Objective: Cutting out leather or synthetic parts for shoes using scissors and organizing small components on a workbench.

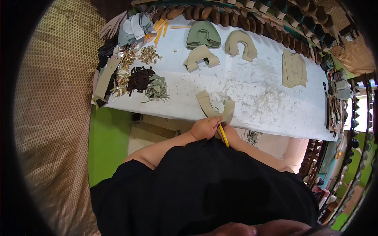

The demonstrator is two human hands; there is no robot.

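Note:
A beige U-shaped shoe-upper piece (204, 103) is held at the near edge of the table, its curved part toward me and its two arms pointing away. My left hand (206, 128) is closed on its near part. Against it is my right hand (230, 133), closed around scissors with a long yellow handle (223, 136). That handle points back toward my body; the blades are hidden by the hands. Beyond lie a folded beige upper (201, 57), a stack of green uppers (203, 34) and another beige U-shaped stack (240, 44).
The white-covered table (252, 106) carries dark strips (140, 78), green trimmings (157, 91) and small gold pieces (149, 54) at left. More beige pieces (294, 69) lie at right. Brown shoe lasts (215, 17) line the back edge. A patterned curtain (55, 98) hangs at left.

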